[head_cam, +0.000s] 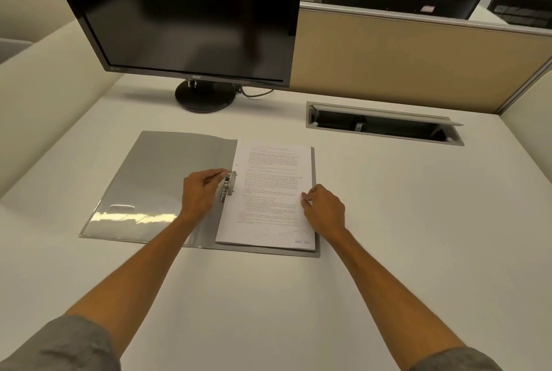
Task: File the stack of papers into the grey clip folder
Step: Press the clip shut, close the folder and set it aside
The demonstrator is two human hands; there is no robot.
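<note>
The grey clip folder (155, 179) lies open on the desk, its front cover spread flat to the left. A stack of printed white papers (268, 191) rests on the folder's right half, square with its edges. The metal clip (228, 185) sits at the spine, over the stack's left edge. My left hand (200, 191) is at the clip, its fingertips touching the clip's top end. My right hand (322, 209) rests on the stack's right edge with its fingers curled down onto the paper.
A black monitor (185, 18) on a round base (205, 95) stands behind the folder. An open cable tray (385, 124) is sunk into the desk at the back right. A tan partition (418, 60) closes the far side of the desk.
</note>
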